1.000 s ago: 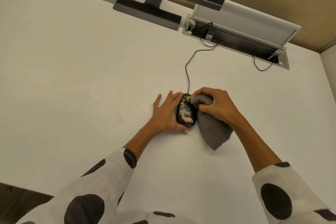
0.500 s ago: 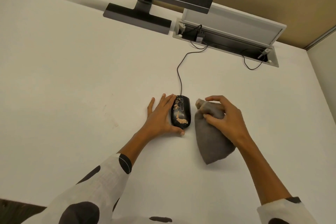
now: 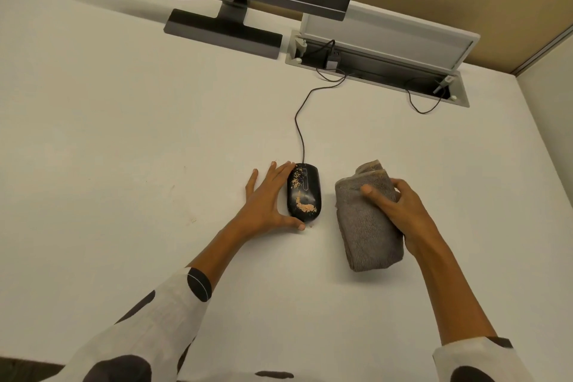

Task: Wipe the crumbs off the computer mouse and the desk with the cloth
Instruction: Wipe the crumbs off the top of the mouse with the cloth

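Crumbs not yet wiped from mouse

Mouse [image 3: 304, 192] on desk [image 3: 124, 139], braced by left hand [image 3: 266, 200], fingers straight and slightly spread along its left side, thumb at its near end. Crumbs [image 3: 305, 205] across its top, a few by the thumb. Cloth [image 3: 367, 226] just right of mouse, apart from it, gripped by right hand [image 3: 400, 208] with curled fingers. Wiping of mouse and desk both left, by the look of it.
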### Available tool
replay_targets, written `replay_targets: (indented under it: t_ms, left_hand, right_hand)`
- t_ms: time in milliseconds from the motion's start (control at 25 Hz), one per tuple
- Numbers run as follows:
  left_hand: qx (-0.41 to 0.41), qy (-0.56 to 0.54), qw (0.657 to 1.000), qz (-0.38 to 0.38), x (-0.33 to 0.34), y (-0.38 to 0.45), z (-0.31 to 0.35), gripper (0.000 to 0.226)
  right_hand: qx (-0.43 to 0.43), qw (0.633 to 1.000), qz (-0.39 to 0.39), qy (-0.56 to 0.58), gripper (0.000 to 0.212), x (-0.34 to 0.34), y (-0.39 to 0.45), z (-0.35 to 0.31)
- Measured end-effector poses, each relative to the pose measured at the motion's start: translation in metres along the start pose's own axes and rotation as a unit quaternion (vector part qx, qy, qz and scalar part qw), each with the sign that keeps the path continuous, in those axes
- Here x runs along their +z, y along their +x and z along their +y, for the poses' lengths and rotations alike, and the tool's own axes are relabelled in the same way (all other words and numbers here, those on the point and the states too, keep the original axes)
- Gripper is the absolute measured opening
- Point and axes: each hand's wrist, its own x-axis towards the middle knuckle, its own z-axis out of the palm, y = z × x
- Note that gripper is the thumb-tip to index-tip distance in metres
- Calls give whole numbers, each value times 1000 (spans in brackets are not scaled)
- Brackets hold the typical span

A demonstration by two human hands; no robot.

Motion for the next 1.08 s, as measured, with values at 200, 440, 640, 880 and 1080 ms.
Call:
replay_targets:
  t_ms: [200, 440, 640, 880, 1080]
  left_hand:
    - [0, -15, 1000, 6, 0, -1, 1, 117]
    - [2, 2, 1000, 14, 1, -2, 2, 118]
    - [3, 26, 999, 21, 1, 0, 5, 116]
    - [4, 19, 1000, 25, 3, -1, 4, 116]
    - [2, 32, 999, 44, 7, 1, 3, 116]
  right_hand:
    - [-34, 993, 58, -99, 41, -10, 1, -12]
    - [-210, 907, 165, -325, 35, 26, 15, -46]
    - [-249, 901, 59, -351, 38, 67, 18, -43]
    - [-243, 900, 35, -362, 55, 66, -4, -27]
    - [-213, 941, 51, -256, 38, 52, -19, -14]
